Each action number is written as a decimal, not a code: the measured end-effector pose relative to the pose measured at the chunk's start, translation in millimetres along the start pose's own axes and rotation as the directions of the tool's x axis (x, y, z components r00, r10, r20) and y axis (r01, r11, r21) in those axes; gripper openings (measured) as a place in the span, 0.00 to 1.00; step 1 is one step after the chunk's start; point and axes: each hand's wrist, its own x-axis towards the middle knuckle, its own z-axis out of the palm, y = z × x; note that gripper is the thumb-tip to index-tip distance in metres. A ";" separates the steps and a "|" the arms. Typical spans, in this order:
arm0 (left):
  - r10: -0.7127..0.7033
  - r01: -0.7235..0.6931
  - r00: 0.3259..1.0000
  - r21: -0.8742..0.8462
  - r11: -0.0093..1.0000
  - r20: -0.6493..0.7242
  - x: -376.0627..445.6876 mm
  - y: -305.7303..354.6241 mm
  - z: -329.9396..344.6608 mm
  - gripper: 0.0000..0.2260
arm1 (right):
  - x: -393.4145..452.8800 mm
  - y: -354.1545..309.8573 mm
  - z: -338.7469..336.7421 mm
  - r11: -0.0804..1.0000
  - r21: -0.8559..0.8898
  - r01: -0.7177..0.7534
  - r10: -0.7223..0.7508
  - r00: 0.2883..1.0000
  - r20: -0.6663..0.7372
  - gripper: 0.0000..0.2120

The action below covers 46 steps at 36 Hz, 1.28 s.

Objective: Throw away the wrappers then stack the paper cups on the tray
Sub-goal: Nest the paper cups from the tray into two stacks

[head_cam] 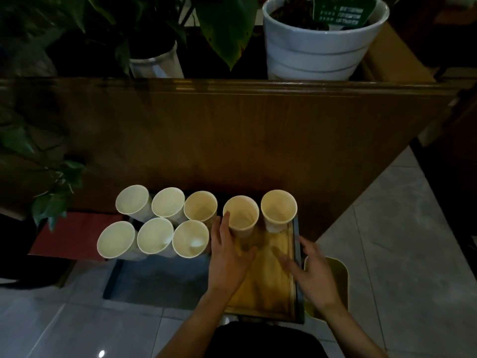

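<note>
Eight paper cups (240, 215) stand upright on the tray (296, 267). They are judged light, thin-walled and easily crushed; the side wall below the rim should be taken gently. The left hand (229, 257) is spread, its fingers (224, 223) touching one cup. The right hand (312, 270) is open, holding nothing.

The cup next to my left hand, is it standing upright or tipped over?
Upright. The cup stands on the tray, its round mouth facing up, beside the left hand.

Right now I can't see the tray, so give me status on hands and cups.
Left hand open, touching one cup. Right hand open, empty, at tray edge. Eight cups upright, unstacked. No wrappers seen.
</note>
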 end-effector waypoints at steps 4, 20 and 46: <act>-0.036 0.039 0.997 -0.042 0.998 0.063 -26.4 -8.3 -2.2 0.38 | -14.4 8.9 1.6 0.992 -0.124 0.015 -0.002 0.995 0.100 0.22; -0.186 -0.013 0.833 0.355 0.935 0.521 -94.3 -81.7 -57.8 0.17 | -47.3 30.3 13.8 0.909 -0.361 0.210 -0.023 0.888 0.459 0.17; 0.375 -0.448 0.893 0.412 0.794 0.248 -43.3 -147.5 -199.5 0.17 | -55.0 -79.5 121.3 0.915 -0.307 0.263 -0.216 0.960 0.178 0.27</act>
